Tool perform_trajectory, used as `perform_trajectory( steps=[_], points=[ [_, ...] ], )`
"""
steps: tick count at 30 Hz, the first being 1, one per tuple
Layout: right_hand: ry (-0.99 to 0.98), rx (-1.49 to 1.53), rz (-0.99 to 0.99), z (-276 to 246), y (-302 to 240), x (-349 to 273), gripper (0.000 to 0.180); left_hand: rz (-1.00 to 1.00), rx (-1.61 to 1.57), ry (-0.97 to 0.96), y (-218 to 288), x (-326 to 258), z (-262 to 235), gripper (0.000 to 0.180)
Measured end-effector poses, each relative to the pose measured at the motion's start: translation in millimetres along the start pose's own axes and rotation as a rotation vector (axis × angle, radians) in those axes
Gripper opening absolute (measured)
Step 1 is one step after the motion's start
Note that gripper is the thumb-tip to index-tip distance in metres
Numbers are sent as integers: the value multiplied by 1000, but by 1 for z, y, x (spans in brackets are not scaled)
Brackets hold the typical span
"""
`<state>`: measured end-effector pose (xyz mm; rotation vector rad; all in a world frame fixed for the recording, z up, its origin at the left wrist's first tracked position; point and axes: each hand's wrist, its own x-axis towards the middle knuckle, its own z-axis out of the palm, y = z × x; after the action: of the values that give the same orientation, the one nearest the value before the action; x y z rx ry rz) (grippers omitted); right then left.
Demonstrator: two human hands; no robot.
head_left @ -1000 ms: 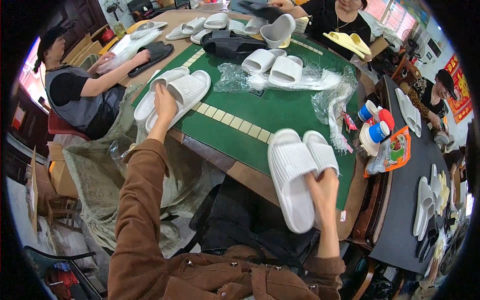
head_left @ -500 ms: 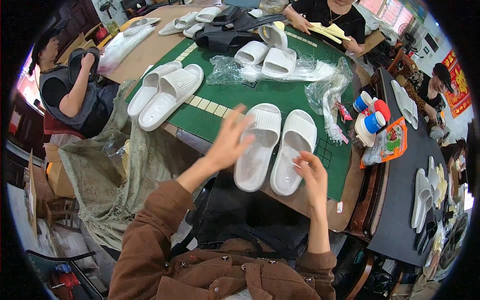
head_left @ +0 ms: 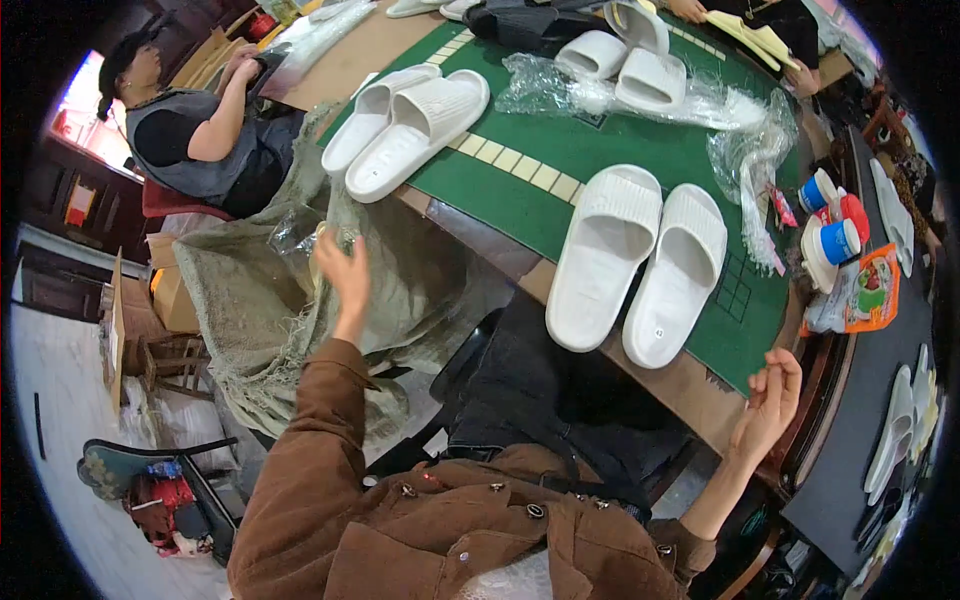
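A pair of white slide slippers (head_left: 640,265) lies side by side on the near edge of the green table mat (head_left: 640,160), soles down and toes pointing away. My right hand (head_left: 768,400) hovers by the table's near right corner, fingers loosely curled and holding nothing. My left hand (head_left: 343,272) reaches out to the left over a coarse grey-green sack (head_left: 270,300) hanging beside the table, fingers spread near crumpled clear plastic at the sack's mouth. A second white pair (head_left: 405,125) lies at the mat's left edge.
A third white pair (head_left: 625,65) rests on clear plastic bags (head_left: 740,140) at the far side. Red and blue capped jars (head_left: 830,225) stand at the right edge. A seated person (head_left: 200,130) works at left, another person at the far side. More slippers lie on a dark bench (head_left: 900,430) at right.
Both hands let go of the near white pair, which now lies on the mat. My left hand swung left to the sack; my right hand drew back to the table corner.
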<state>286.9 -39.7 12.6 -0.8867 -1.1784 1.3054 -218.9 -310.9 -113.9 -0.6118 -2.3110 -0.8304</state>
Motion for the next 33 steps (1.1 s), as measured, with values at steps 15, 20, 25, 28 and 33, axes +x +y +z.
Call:
perform_trajectory(
  steps=[15, 20, 25, 28, 33],
  points=[
    [-168, -108, 116, 18, 32, -10, 14, -931, -325, -988, -53, 47, -21, 37],
    [-212, -15, 183, 36, 39, -10, 14, -526, -260, -532, -189, 162, -77, 46],
    [-172, -65, 156, 36, 36, -12, 14, -705, -769, -579, -103, 247, -88, 43],
    [-169, -59, 168, 36, 41, -17, 13, -827, -1129, -566, 36, 240, -105, 40],
    [-180, -56, 174, 32, 47, -16, 13, -327, -434, -1021, 55, 194, -141, 50]
  ],
)
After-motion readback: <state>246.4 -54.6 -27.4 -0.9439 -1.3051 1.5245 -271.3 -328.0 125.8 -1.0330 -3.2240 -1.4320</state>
